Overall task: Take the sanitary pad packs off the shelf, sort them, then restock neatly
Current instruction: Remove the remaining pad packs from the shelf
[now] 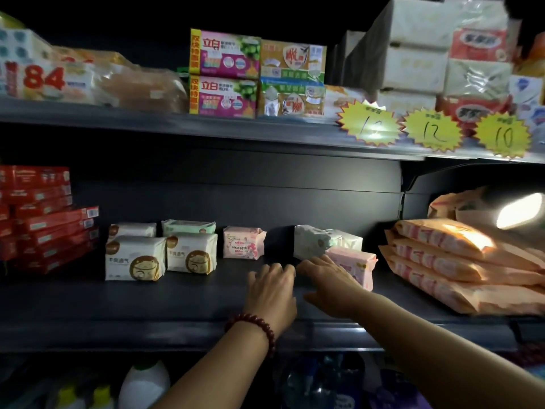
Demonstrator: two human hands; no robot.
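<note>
Bead bracelet (253, 323): on the left wrist, at 6 o'clock, nearest of all.
Left hand (272, 286): flat, fingers straight and spread, holding nothing; over the bare shelf (177, 305), contact unclear.
Right hand (327, 278): fingers stretched out, no grip; tips at the foot of the tilted pack.
Tilted pack (311, 242): white-green, at 12 o'clock from the right hand, leaning out of line; probably next to be squared.
Pink pack (354, 265): at 2 o'clock from that hand, askew.
Frog-face packs (135, 258): at 9 o'clock, upright, faces forward, like beside like; seemingly already restocked.
Floral pack (243, 242): alone at 11 o'clock from the left hand.
Neighbours: red boxes (44, 219) far at 9 o'clock, orange packs (442, 261) stacked at 3 o'clock.
</note>
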